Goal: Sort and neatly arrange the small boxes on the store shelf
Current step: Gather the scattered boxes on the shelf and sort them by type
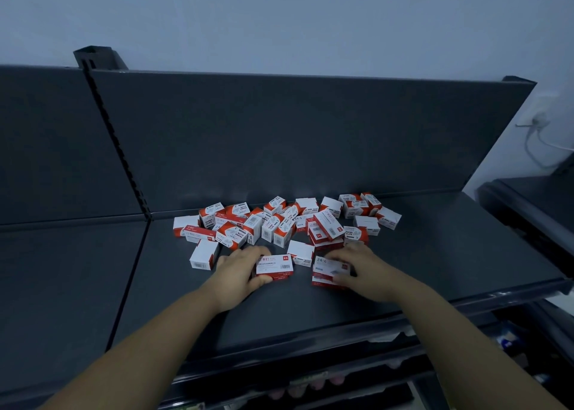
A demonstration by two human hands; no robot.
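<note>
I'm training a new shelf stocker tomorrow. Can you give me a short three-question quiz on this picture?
1. True or false: the left hand grips a flat box and the right hand grips the 24/6 box, both in front of the heap of small boxes.
2. Where does the heap lie? A) on the dark shelf, near its back panel; B) on the floor; C) in a basket.
3. Fill in: some boxes are printed "PAPER ____".
Key: 1 true; 2 A; 3 CLIPS.
</note>
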